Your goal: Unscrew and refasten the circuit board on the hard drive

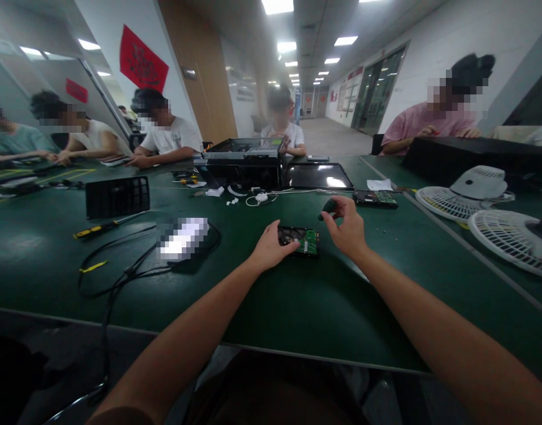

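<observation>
A hard drive with a green circuit board point(311, 241) lies on the green table point(271, 307) in front of me. My left hand point(273, 247) grips its left end, with the thumb over the near side and the fingers at the far edge. In my right hand point(344, 224) is a small screwdriver with a dark green handle point(329, 206). Its thin shaft slants down to the right part of the board. Whether the tip sits in a screw is too small to tell.
A black case point(239, 171) and a flat screen point(317, 176) stand beyond the drive. Another circuit board point(375, 199) lies at the right, before white fan grilles point(513, 239). Cables point(129, 271), a yellow screwdriver point(96, 229) and a dark screen point(118, 198) are left. Several people sit around.
</observation>
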Demonstrator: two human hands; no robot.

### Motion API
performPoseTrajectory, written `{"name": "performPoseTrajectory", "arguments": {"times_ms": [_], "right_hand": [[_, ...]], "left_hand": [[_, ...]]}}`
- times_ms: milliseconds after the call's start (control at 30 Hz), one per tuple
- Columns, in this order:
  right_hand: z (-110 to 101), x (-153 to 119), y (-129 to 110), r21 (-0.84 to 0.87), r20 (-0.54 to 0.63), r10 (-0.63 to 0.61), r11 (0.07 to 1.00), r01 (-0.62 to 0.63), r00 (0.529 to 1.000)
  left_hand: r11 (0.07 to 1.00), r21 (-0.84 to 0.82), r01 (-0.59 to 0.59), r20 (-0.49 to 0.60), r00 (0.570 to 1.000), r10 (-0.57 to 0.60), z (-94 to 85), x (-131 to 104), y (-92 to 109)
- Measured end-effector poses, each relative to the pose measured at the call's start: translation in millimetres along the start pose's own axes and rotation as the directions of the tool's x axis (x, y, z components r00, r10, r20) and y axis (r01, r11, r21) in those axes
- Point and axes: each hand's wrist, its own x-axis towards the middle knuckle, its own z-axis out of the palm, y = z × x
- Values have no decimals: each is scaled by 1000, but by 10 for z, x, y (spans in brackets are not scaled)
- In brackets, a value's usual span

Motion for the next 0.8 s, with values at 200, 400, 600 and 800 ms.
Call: {"name": "performPoseTrajectory", "arguments": {"times_ms": [200,400,600,800], "right_hand": [[-10,-23,-4,-36,48,-30,999,31,998],[24,-55,1,61,78,-32,998,28,996],[25,-49,-23,-12,39,-35,999,36,999],[34,-57,-27,25,64,-55,998,53,996]], "left_hand": [[1000,-6,1,-3,1000,-1,25,18,-32],[1000,-8,-5,2,1000,5,20,13,-25],[1000,1,2,6,1000,-3,17,13,-27],[1000,0,-3,4,1000,3,28,17,-34]]}}
